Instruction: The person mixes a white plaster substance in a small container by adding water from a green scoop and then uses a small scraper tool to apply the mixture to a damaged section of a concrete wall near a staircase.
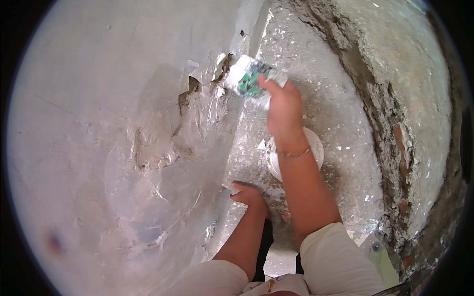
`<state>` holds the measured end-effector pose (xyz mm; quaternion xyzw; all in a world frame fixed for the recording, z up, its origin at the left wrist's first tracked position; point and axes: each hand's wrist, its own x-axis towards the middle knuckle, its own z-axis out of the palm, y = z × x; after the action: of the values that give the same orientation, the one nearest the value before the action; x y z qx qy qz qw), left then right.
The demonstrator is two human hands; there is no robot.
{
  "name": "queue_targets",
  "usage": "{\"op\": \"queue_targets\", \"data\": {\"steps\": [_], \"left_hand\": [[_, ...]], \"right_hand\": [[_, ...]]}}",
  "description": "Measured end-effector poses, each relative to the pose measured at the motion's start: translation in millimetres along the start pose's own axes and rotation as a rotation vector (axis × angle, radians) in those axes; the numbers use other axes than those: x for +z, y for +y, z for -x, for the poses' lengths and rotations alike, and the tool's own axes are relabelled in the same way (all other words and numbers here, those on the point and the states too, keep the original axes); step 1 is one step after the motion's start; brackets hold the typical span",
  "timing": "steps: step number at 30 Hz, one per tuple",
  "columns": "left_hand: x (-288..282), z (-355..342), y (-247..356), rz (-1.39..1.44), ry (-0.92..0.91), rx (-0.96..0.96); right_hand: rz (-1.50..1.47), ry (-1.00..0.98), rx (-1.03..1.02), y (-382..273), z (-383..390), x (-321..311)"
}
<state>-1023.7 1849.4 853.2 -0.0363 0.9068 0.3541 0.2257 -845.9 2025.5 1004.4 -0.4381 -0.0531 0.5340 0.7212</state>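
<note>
My right hand [282,106] is raised and grips a white block with green smears [251,79], a sanding or rubbing block, pressed against the damaged patch of the pale wall [98,123]. The patch [192,113] shows cracked, flaking plaster with brown gaps. My left hand [248,194] rests lower down with fingers spread against the wall's edge and holds nothing. A thin bracelet sits on my right wrist.
A white bucket [316,148] stands on the dusty floor [331,98] below my right forearm. A rough, crumbling wall with exposed brick [405,128] runs along the right. A pale green tool or board [382,259] lies at lower right.
</note>
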Motion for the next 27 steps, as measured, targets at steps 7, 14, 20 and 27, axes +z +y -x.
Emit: {"op": "queue_targets", "data": {"steps": [7, 14, 20, 27], "left_hand": [[11.4, 3.1, -7.2, -0.203, 0.126, 0.231], [12.6, 0.3, -6.3, -0.232, 0.139, 0.218], [11.6, 4.2, -2.0, -0.259, 0.143, 0.172], [15.2, 12.4, 1.4, -0.36, 0.144, 0.1]], "right_hand": [[-0.296, -0.142, 0.133, 7.2, -40.7, 16.4], [-0.359, -0.163, 0.294, 45.8, -49.0, -16.5], [0.318, 0.061, -0.255, 36.9, -37.0, -7.4], [0.911, 0.185, -0.75, 41.5, -6.6, 54.3]]}}
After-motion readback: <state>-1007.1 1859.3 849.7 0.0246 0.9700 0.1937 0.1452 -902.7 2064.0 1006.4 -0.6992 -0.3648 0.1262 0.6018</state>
